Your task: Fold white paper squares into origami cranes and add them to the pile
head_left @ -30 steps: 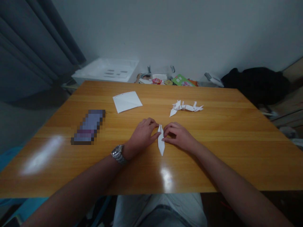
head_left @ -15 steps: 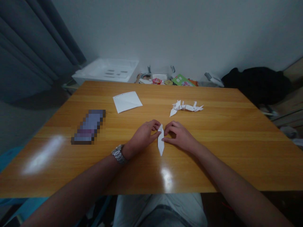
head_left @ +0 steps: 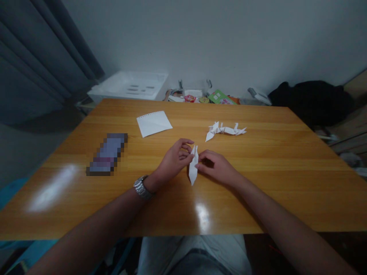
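Pinching the narrow folded paper (head_left: 193,168) between our curled left hand (head_left: 173,160) and half-closed right hand (head_left: 215,166), we risk crumpling it if either grip tightens.

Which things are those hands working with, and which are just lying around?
Being worked with:
long, narrow folded white paper, between the left hand and right hand

Just lying around:
spiky white folded-paper figure
flat white notepaper sheet
pixelated purple-grey oblong object
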Motion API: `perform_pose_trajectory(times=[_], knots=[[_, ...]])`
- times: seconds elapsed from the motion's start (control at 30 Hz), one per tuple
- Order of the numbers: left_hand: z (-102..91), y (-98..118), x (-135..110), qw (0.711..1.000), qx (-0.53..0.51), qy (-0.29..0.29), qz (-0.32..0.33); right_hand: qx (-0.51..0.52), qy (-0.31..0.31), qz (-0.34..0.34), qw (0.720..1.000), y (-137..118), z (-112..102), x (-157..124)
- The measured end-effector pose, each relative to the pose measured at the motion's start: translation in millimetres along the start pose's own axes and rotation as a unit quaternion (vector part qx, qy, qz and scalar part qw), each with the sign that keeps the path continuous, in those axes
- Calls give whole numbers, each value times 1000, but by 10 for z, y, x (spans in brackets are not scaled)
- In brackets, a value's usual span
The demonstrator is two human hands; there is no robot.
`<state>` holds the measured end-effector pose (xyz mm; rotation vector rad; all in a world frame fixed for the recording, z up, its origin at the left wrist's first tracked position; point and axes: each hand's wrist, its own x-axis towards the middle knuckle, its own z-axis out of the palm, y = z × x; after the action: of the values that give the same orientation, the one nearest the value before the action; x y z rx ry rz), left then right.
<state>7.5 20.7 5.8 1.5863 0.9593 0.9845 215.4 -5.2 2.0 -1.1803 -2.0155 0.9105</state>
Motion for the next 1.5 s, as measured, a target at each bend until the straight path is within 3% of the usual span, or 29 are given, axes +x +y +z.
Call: perform_pose_trajectory(times=[0.1, 0.2, 0.47, 0.73, 0.97, 1.07, 1.4, 1.5], knots=[[-3, 29, 6, 1000, -9, 4, 8, 84, -12, 50, 995, -23, 40, -25], [-2, 26, 12, 1000, -21, 7, 20, 107, -11, 55, 993, -27, 48, -41], [-14, 29, 5, 999, -40, 6, 21, 50, 35, 22, 998, -76, -17, -30], [-9, 32, -26, 999, 11, 18, 47, 13, 69, 18, 997, -88, -25, -14], [-79, 125, -64, 972, 193, 19, 134, -76, 98, -40, 991, -76, -115, -14], [-99, 159, -56, 963, 229, 17, 141, -86, 107, -60, 989, -80, -138, -14], [-84, 117, -42, 983, 147, 28, 105, -98, 104, -77, 987, -76, -175, -17], [-91, 108, -42, 980, 159, 24, 121, -112, 99, -74, 986, -76, -179, -14]])
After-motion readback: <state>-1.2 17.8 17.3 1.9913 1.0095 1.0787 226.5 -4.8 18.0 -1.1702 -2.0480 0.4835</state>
